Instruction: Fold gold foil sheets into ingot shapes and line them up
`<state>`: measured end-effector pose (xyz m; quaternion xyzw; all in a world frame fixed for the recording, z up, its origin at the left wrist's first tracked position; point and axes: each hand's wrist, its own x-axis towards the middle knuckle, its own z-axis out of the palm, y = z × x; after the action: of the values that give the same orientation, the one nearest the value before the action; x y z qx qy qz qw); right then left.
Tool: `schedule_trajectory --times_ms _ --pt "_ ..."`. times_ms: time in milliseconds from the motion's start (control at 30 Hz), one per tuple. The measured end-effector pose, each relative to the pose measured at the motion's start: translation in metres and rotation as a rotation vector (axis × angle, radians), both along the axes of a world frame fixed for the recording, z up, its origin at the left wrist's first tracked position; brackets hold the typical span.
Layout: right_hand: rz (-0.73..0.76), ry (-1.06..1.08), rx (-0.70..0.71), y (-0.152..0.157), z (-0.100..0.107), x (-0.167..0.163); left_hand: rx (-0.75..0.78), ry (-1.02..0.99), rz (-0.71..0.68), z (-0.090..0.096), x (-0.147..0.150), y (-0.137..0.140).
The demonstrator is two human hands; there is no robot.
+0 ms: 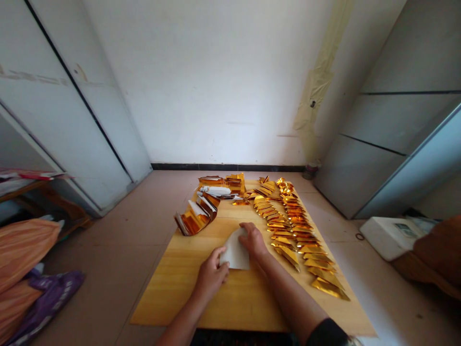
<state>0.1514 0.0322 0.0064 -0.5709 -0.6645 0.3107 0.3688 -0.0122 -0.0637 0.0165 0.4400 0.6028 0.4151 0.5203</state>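
Note:
A sheet of paper (236,253), pale side up, is between my two hands just above or on the wooden board (173,298). My left hand (212,269) pinches its left edge. On the upper right part of the sheet lies my right hand (253,239), its fingers curled at the edge. Right of my right hand, folded gold foil pieces (275,223) stand in a row, with a second row of gold foil pieces (302,230) beyond it. To the upper left is a loose stack of gold foil sheets (196,216).
More foil sheets (236,181) and a white roll (215,191) are at the board's far edge. A cabinet (389,125) stands on the right, near a white box (389,235). Orange bags (25,250) and a purple bag (54,298) are on the left.

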Motion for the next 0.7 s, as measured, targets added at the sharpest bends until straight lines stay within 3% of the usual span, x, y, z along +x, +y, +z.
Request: schedule_trajectory --times_ms 100,233,333,433,567,700 --pt "0.086 0.039 -0.124 0.002 0.004 0.006 0.057 0.1 -0.116 0.003 -0.013 0.003" --pt "0.317 0.535 -0.403 -0.001 0.01 0.007 0.111 -0.051 -0.142 0.012 -0.024 0.011" --pt "0.422 0.81 -0.495 -0.007 0.012 0.001 0.131 -0.139 -0.114 0.012 -0.023 0.019" --pt "0.405 0.791 -0.529 -0.012 0.013 -0.005 0.189 -0.045 -0.04 0.003 -0.018 0.029" --pt "0.235 0.616 -0.429 -0.019 0.012 -0.004 0.344 0.238 -0.044 -0.008 -0.017 0.042" --pt "0.184 0.485 -0.382 -0.03 0.009 0.001 0.423 0.269 -0.078 -0.012 -0.017 0.051"
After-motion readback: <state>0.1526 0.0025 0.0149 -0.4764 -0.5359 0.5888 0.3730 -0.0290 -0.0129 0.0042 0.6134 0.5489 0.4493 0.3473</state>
